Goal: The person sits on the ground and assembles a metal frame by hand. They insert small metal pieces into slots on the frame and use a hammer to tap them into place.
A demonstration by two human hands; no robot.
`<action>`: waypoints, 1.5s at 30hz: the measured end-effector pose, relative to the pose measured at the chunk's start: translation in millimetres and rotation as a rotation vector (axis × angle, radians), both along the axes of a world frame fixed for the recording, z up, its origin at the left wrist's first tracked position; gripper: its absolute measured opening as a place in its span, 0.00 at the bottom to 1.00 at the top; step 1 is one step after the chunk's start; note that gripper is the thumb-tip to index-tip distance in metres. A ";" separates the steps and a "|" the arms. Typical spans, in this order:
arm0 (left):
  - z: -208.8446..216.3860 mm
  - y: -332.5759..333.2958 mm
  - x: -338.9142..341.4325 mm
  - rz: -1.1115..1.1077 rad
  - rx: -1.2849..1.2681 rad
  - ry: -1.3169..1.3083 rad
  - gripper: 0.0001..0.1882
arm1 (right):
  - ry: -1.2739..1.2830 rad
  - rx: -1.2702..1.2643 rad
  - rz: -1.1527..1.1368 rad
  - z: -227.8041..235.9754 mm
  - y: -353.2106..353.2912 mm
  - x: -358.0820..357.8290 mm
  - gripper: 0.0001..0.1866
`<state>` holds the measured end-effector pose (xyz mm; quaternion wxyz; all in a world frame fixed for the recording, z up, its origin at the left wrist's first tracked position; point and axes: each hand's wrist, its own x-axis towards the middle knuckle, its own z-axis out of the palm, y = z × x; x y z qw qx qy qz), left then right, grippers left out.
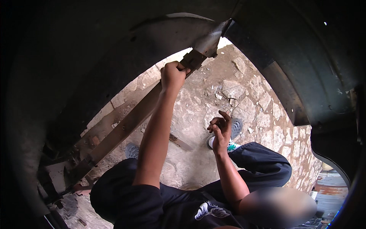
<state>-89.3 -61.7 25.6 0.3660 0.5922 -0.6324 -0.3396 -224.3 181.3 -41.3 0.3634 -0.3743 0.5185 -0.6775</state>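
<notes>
My left hand [174, 76] reaches up and is closed at the upper end of a long, dark brown metal bar [129, 121]. Thumb and fingers press against the edge by a small blocky bracket [193, 59]. Just above that bracket a bent grey metal piece [209, 42] joins the curved dark body panel [167, 36]. Lower and to the right, my right hand [221, 128] hangs in the air over my shoe [236, 128]. Its fingers are loosely bent with gaps between them, and nothing shows in them.
Dark curved metal panels [316, 72] surround me above and at both sides. A flat strip [180, 142] lies on the stone-paved ground [263, 118] between my feet. Broken stones [233, 89] lie farther ahead. Corrugated metal sheeting [331, 192] stands at the lower right.
</notes>
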 end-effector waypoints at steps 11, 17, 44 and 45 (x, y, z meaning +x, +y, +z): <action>-3.5 -16.5 4.1 0.045 -0.058 -0.046 0.14 | -0.218 0.087 0.019 -7.1 5.7 7.6 0.31; -7.1 1.0 -1.6 0.032 -0.131 -0.005 0.11 | -0.222 0.079 0.035 -6.5 1.8 10.6 0.31; -0.8 10.8 -2.6 0.054 -0.058 0.070 0.11 | -0.191 0.061 0.057 -9.3 -0.1 16.9 0.29; -1.9 11.0 -1.7 0.059 -0.076 0.058 0.10 | -0.191 0.070 0.064 -9.1 -0.9 19.2 0.29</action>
